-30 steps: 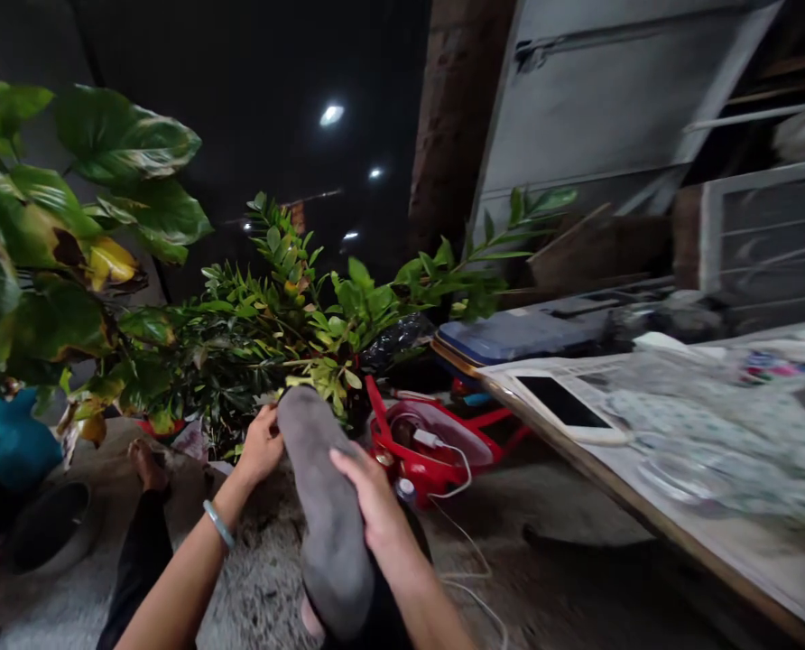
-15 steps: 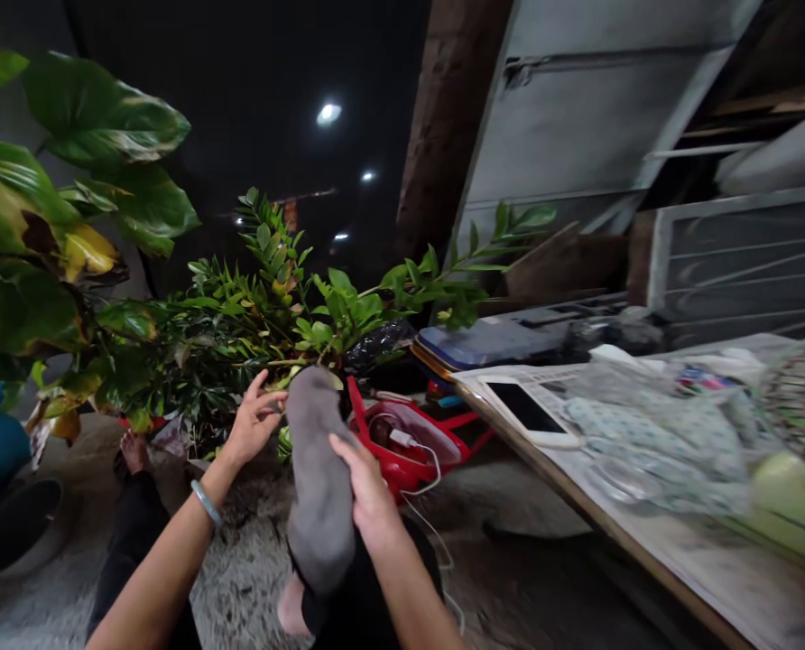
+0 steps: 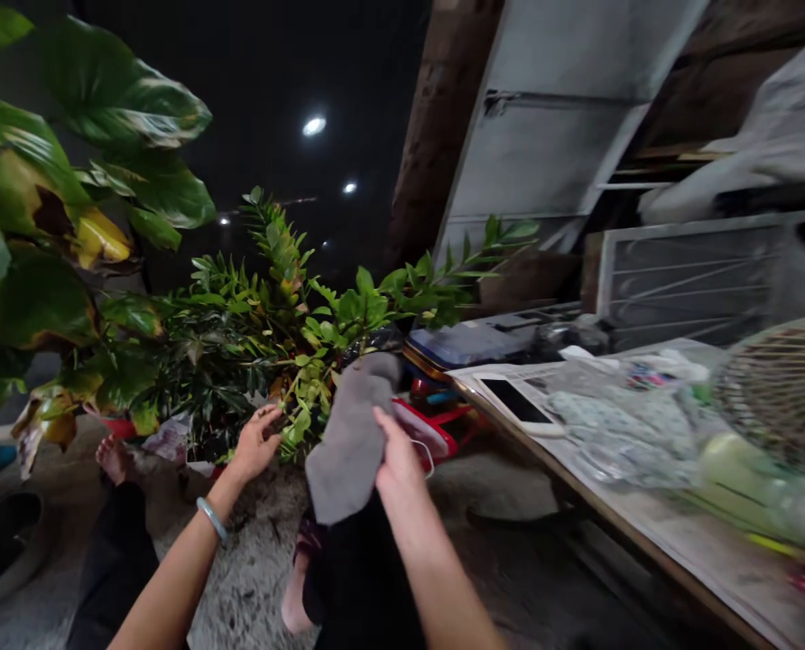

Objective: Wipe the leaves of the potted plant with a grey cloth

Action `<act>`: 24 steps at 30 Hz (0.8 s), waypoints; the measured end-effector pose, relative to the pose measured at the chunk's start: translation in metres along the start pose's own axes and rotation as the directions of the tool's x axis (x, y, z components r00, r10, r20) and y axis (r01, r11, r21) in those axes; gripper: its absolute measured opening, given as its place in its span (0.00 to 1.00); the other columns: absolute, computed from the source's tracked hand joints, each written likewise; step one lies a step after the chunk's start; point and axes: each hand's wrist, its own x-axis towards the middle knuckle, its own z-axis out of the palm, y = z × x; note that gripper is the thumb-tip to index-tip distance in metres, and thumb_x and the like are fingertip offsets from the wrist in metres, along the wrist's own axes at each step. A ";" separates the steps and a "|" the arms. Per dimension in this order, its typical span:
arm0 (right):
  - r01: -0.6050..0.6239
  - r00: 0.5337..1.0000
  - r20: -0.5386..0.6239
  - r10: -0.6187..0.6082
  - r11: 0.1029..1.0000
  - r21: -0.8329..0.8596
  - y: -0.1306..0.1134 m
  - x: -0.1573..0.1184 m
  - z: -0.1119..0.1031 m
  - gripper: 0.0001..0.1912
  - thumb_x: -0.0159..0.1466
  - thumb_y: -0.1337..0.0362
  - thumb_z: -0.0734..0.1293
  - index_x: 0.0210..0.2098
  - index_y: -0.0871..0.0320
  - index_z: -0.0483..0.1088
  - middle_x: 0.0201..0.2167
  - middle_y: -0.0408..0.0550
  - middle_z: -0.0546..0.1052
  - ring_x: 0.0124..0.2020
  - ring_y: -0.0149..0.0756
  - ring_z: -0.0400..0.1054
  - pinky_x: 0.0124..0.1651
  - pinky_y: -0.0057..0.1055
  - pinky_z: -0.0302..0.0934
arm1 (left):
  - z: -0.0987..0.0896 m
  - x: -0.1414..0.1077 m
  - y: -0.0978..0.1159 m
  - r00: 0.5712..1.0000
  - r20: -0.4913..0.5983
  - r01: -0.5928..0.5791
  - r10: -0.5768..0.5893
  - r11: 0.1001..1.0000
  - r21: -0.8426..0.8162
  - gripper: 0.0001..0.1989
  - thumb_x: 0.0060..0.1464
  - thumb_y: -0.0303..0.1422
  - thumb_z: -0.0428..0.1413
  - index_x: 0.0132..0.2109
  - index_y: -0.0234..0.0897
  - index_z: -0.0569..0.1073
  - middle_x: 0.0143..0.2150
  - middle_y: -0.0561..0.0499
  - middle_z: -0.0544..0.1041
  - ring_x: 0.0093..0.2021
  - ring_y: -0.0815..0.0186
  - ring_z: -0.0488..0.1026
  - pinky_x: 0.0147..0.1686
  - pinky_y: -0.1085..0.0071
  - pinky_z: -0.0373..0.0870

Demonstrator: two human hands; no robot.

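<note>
My right hand (image 3: 399, 456) grips the right edge of a grey cloth piece (image 3: 352, 442), thumb on top. The cloth, shaped like a sock, hangs above my dark-trousered leg, its upper end near the plant leaves. To the left of it, my left hand (image 3: 257, 442) is raised with its fingers apart, holding nothing and not touching the cloth. A pale bangle (image 3: 211, 519) circles the left wrist. Behind the cloth, a red basket (image 3: 436, 433) is partly hidden, with a white cable beside it.
Leafy green plants (image 3: 260, 316) stand ahead and to the left. On the right, a table (image 3: 551, 460) bears a white phone-like device (image 3: 517, 402), plastic bags (image 3: 625, 424) and a fan (image 3: 788, 388). A dark round tub (image 3: 10, 542) sits at the lower left.
The grey cloth has moved right and turned, showing a wider, angled shape and covering more of the red basket. My right hand moved right and up with it. The left hand dropped slightly.
</note>
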 end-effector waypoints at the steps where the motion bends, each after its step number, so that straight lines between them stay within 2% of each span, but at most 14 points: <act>1: -0.066 0.995 0.071 0.070 0.996 -0.061 0.015 -0.013 0.006 0.15 0.48 0.55 0.76 0.32 0.55 0.76 0.25 0.49 0.82 0.37 0.54 0.81 0.44 0.48 0.76 | -0.005 0.000 -0.004 1.000 0.003 -0.007 0.007 1.000 0.009 0.28 0.46 0.19 0.57 0.54 0.41 0.81 0.62 0.43 0.75 0.63 0.55 0.71 0.63 0.57 0.69; 3: -0.182 0.963 0.171 0.207 0.971 -0.153 0.036 -0.040 0.005 0.16 0.46 0.55 0.78 0.32 0.53 0.78 0.29 0.51 0.84 0.38 0.57 0.81 0.44 0.49 0.76 | -0.017 0.000 -0.012 1.000 -0.004 -0.018 0.019 0.999 0.027 0.27 0.45 0.19 0.57 0.53 0.41 0.81 0.60 0.44 0.77 0.63 0.55 0.71 0.64 0.55 0.66; 4: -0.195 0.953 0.197 0.229 0.964 -0.180 0.040 -0.050 -0.002 0.17 0.45 0.55 0.79 0.33 0.52 0.79 0.31 0.51 0.85 0.38 0.57 0.81 0.44 0.50 0.76 | -0.022 -0.001 -0.016 1.000 -0.013 -0.022 0.022 0.999 0.031 0.26 0.45 0.19 0.57 0.52 0.40 0.82 0.60 0.44 0.77 0.63 0.55 0.71 0.65 0.54 0.65; 6: -0.212 0.955 0.167 0.243 0.960 -0.184 0.033 -0.057 -0.022 0.19 0.44 0.55 0.80 0.35 0.52 0.80 0.32 0.50 0.85 0.37 0.57 0.81 0.44 0.50 0.76 | -0.030 -0.002 -0.023 1.000 -0.024 -0.018 0.018 1.000 0.025 0.25 0.45 0.20 0.57 0.51 0.39 0.82 0.59 0.43 0.78 0.63 0.54 0.71 0.66 0.53 0.64; 8: -0.201 0.979 0.003 0.202 0.975 -0.097 0.012 -0.045 -0.038 0.21 0.44 0.55 0.79 0.37 0.55 0.79 0.28 0.49 0.83 0.34 0.55 0.80 0.42 0.50 0.76 | -0.032 -0.004 -0.028 1.000 -0.019 0.000 0.000 1.000 0.001 0.25 0.46 0.21 0.57 0.52 0.38 0.82 0.60 0.42 0.77 0.63 0.54 0.71 0.65 0.54 0.65; 10: -0.121 0.981 -0.149 0.124 0.992 0.031 -0.010 -0.020 -0.040 0.21 0.46 0.55 0.77 0.38 0.56 0.77 0.25 0.46 0.82 0.33 0.51 0.80 0.43 0.48 0.77 | -0.030 -0.005 -0.029 1.000 -0.006 0.022 -0.022 1.000 -0.019 0.25 0.46 0.22 0.58 0.53 0.37 0.82 0.62 0.41 0.75 0.64 0.53 0.71 0.63 0.55 0.67; 11: -0.075 0.979 -0.184 0.091 0.993 0.089 -0.017 -0.008 -0.035 0.20 0.47 0.56 0.76 0.38 0.56 0.77 0.24 0.45 0.82 0.34 0.49 0.80 0.43 0.46 0.76 | -0.027 -0.005 -0.028 1.000 -0.005 0.030 -0.030 0.999 -0.024 0.25 0.46 0.22 0.58 0.52 0.37 0.82 0.62 0.41 0.75 0.64 0.53 0.70 0.63 0.56 0.67; 13: -0.057 0.986 -0.148 0.080 0.987 0.153 -0.017 0.007 -0.016 0.19 0.47 0.57 0.76 0.37 0.55 0.75 0.25 0.43 0.82 0.36 0.47 0.80 0.45 0.44 0.76 | -0.021 -0.006 -0.026 0.999 -0.007 0.032 -0.032 0.999 -0.027 0.25 0.46 0.21 0.58 0.52 0.38 0.82 0.62 0.42 0.75 0.64 0.54 0.70 0.64 0.55 0.65; 15: -0.161 0.986 -0.016 0.163 0.981 0.107 0.003 0.003 0.006 0.18 0.45 0.58 0.76 0.35 0.56 0.75 0.25 0.45 0.82 0.36 0.48 0.80 0.44 0.43 0.75 | -0.016 -0.008 -0.023 1.000 -0.015 0.021 -0.022 0.999 -0.027 0.26 0.45 0.20 0.58 0.52 0.39 0.82 0.61 0.44 0.76 0.64 0.55 0.70 0.66 0.55 0.63; 18: -0.282 0.931 0.218 0.294 0.956 -0.085 0.050 -0.035 0.018 0.20 0.44 0.58 0.77 0.36 0.58 0.77 0.28 0.47 0.84 0.34 0.49 0.80 0.40 0.41 0.74 | -0.011 -0.013 -0.021 1.000 -0.016 0.016 -0.017 0.999 -0.039 0.23 0.45 0.19 0.58 0.49 0.38 0.82 0.58 0.43 0.78 0.61 0.55 0.72 0.65 0.56 0.64; 21: -0.355 0.864 0.321 0.389 0.921 -0.160 0.087 -0.069 -0.007 0.22 0.43 0.58 0.78 0.37 0.57 0.78 0.29 0.46 0.84 0.29 0.45 0.79 0.34 0.37 0.72 | -0.010 -0.021 -0.021 0.999 0.001 0.037 -0.037 0.998 -0.050 0.17 0.48 0.21 0.59 0.45 0.36 0.83 0.54 0.42 0.81 0.58 0.54 0.74 0.63 0.56 0.67; 24: -0.492 0.829 0.255 0.499 0.865 -0.093 0.101 -0.077 -0.049 0.20 0.41 0.59 0.79 0.34 0.56 0.77 0.23 0.42 0.82 0.25 0.42 0.76 0.31 0.34 0.71 | -0.009 -0.030 -0.021 0.996 -0.011 0.085 -0.085 0.995 -0.044 0.18 0.48 0.20 0.59 0.46 0.35 0.82 0.52 0.41 0.81 0.57 0.54 0.74 0.63 0.57 0.66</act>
